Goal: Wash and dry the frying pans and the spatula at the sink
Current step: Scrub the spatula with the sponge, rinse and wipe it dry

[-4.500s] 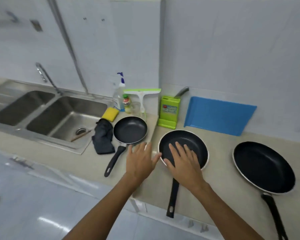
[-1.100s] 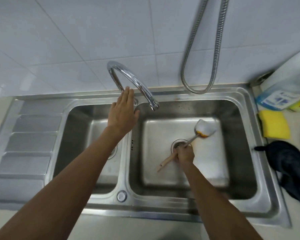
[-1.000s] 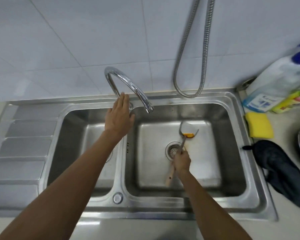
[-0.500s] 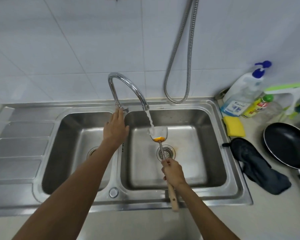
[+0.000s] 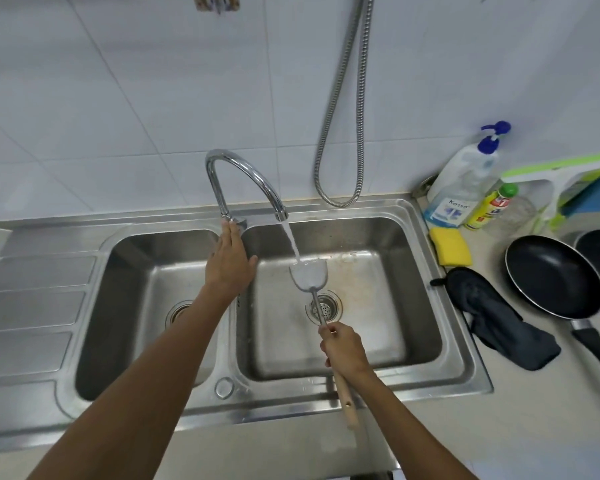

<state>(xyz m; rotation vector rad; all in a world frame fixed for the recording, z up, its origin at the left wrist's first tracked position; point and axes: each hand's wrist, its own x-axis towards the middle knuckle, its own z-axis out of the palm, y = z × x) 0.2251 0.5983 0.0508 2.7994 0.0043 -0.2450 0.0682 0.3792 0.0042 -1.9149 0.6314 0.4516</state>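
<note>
Right hand (image 5: 343, 348): fingers curled tight round the spatula (image 5: 309, 277) where the metal shank meets the wooden handle. Left hand (image 5: 229, 261): fingers straight and together, tips on the tap lever (image 5: 237, 221).

Risk: the stream (image 5: 291, 240) hits the cupped blade squarely, so I expect spray over the sink rim (image 5: 465, 341). A wet grip could let the handle twist.

Spatula: blade up under the flow, above the right basin's drain (image 5: 323, 308); metal reads clean, no residue visible. Frying pans (image 5: 555, 275) sit on the counter to the right, unwashed, I judge.
</note>
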